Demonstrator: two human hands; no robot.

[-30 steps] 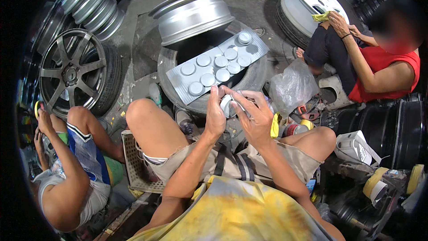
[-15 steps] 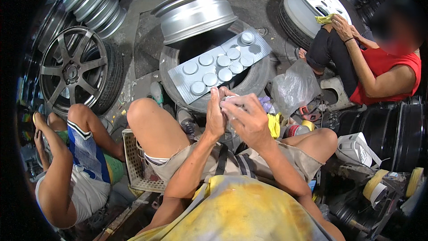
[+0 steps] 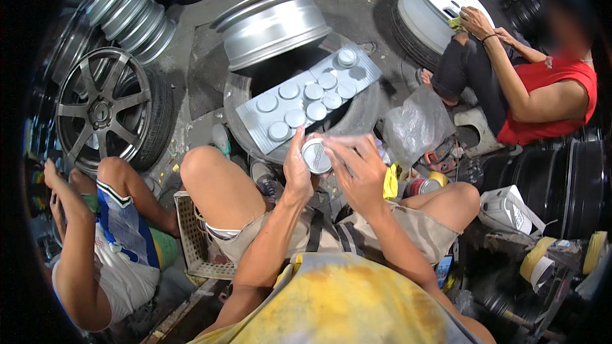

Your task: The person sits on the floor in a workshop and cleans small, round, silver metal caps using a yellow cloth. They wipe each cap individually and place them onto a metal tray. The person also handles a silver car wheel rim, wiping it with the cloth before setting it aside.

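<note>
My left hand [image 3: 297, 172] holds a round silver cap [image 3: 316, 156] with a raised marking, its face turned up. My right hand [image 3: 360, 172] has bent, slightly blurred fingertips at the cap's upper right; anything between them is too small to make out. Beyond both hands, a corrugated silver sheet [image 3: 255, 134] bears several similar round caps [image 3: 294, 118], lying on a large tyre [image 3: 233, 108]. A silver wheel rim [image 3: 271, 25] stands behind the sheet.
A person in red [image 3: 570, 108] works on a white wheel [image 3: 424, 16] at right; another person [image 3: 89, 267] sits at left near a dark wheel [image 3: 102, 111]. A crate [image 3: 188, 236], plastic bag [image 3: 417, 124], yellow cloth [image 3: 390, 181] and black rims [image 3: 561, 188] surround me.
The cap in my left hand now shows its face upward, where my right fingers covered it half a second ago. My right fingers have shifted toward its upper right.
</note>
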